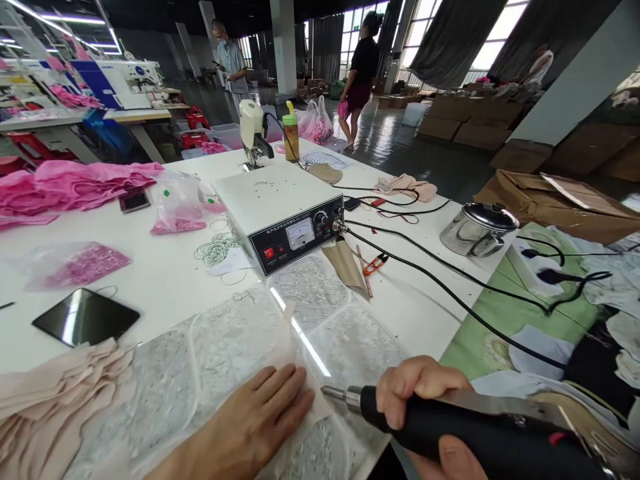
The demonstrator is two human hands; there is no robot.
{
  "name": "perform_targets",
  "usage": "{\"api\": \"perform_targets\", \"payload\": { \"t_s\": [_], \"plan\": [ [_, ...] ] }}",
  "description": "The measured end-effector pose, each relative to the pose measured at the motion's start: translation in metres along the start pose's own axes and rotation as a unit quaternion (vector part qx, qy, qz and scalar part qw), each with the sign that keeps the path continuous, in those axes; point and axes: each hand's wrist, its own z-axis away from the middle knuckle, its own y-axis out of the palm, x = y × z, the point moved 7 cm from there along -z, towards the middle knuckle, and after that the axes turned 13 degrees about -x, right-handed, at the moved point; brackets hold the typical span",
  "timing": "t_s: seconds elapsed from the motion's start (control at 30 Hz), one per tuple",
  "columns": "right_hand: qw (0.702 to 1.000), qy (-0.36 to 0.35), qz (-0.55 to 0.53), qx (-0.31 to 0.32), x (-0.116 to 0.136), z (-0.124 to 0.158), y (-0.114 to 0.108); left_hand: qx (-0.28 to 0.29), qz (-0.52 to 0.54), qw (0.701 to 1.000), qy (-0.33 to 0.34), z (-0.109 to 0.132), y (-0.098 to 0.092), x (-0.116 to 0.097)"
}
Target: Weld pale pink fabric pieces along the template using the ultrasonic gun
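My left hand [260, 413] lies flat, fingers stretched out, on a thin pale pink piece of fabric [285, 340]. Under the fabric is a clear sheet over a grey marbled pad [170, 380]. In my right hand [425, 393] is a black ultrasonic hand tool [470, 427], fingers wrapped round its body. Its narrow metal tip points left, close to the fabric's right edge; whether they touch I cannot tell. Beyond my hands stands a control box [285, 213] with a dial and knobs. A stack of pale pink fabric pieces [65, 407] lies at the lower left.
Black cables [425, 267] cross the table's right side. Orange-handled thread snips [376, 264] lie by the box, and a lidded steel mug [477, 230] stands at right. A black tablet [86, 317] and pink-filled bags [177, 207] are at left. Other people stand farther back.
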Motion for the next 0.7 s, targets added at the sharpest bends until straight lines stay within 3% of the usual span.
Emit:
{"api": "perform_targets", "payload": {
  "t_s": [0.17,0.7],
  "plan": [
    [0.999,-0.038,-0.001,0.003,0.002,0.000,0.018,-0.025,0.004,1.000,-0.004,-0.006,-0.005,-0.001],
    [0.998,-0.049,0.020,0.034,-0.006,-0.002,0.022,-0.045,0.008,0.999,-0.014,-0.001,-0.002,0.000]
  ]
}}
